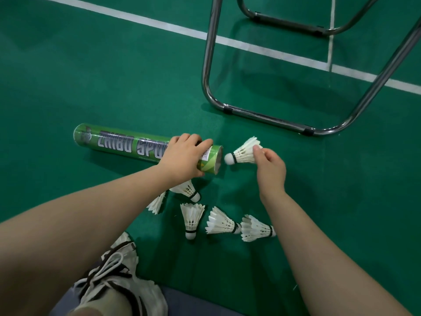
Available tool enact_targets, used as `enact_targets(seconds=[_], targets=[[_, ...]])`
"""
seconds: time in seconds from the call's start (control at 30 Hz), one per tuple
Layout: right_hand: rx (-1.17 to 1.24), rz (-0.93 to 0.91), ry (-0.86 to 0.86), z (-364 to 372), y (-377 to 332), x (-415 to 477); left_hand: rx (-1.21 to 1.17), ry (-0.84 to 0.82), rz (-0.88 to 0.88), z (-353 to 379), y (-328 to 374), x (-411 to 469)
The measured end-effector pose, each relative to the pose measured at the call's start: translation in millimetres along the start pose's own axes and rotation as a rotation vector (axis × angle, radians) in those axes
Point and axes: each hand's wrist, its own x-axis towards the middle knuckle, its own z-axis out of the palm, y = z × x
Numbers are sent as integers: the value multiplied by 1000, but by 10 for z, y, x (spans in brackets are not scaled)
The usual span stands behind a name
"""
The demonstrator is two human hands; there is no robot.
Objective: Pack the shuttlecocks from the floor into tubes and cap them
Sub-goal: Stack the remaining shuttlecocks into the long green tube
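We see the green cardboard tube with silver lettering (pixel 118 144) lying on its side on the green court floor (pixel 91 76), its long axis running left to right and its open mouth facing right. The left hand (pixel 184 156) grips the tube just behind that mouth, its fingers (pixel 200 144) curled over the top of the barrel and pinning it to the floor. The tube's far left end looks closed by a clear cap.

Just right of the mouth, the right hand (pixel 271 169) holds a white feather shuttlecock with a rounded white cork (pixel 243 152). Its fingers (pixel 258 151) pinch the feather skirt at the wide end. The cork points left at the opening and sits just beside the rim, not yet inside. The shuttlecock's axis lies nearly in line with the tube's, tilted a little upward at the skirt. We judge that the coming move is a short push leftward, cork first, and that the right hand is the one placed to make it. The feathers look clean and evenly fanned.

Below the tube, on the near side, five more loose shuttlecocks lie on the floor (pixel 192 218), two partly hidden under the left forearm. We judge the packing far from done. Beyond the tube stands a chrome tubular chair frame (pixel 262 117).
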Motion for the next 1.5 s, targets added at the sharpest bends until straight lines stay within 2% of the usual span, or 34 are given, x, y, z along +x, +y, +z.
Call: enact_targets(seconds=[0.17,0.3,0.5,0.6,0.7,0.77,0.83,0.93,1.0,1.1,1.17,1.23,1.33,1.4,1.5], targets=[[-60,-25,-44,289,-89,-218,-26,37,-17,-93,-6,-9],[-18,-35,-117,445,-133,-293,-40,78,-30,-161,3,0],[36,174,-431,479,-273,-217,-57,86,-39,-201,36,2],[79,166,-671,459,-215,-138,-88,72,-60,-216,121,-12],[47,154,-807,461,-186,-85,-104,49,-68,-177,185,-42],[12,169,-753,504,-236,-104,-94,56,-74,-176,153,-43],[60,134,-538,580,-303,-162,-96,72,-87,-217,82,-9],[295,3,-213,688,-331,-255,-118,100,-136,-302,-66,28],[195,-141,-132,724,-274,-271,-120,99,-165,-315,-196,12],[-203,-380,-133,687,-103,-223,-113,63,-201,-261,-398,-76],[-488,-522,-204,674,-11,-205,-99,33,-217,-209,-507,-147],[-735,-616,-358,738,60,-231,-93,15,-232,-165,-592,-206],[-963,-662,-561,907,147,-324,-88,12,-233,-117,-682,-278],[-959,-631,-552,998,210,-365,-84,9,-235,-96,-723,-311],[-925,-489,-498,1065,320,-380,-88,28,-246,-98,-777,-327]])
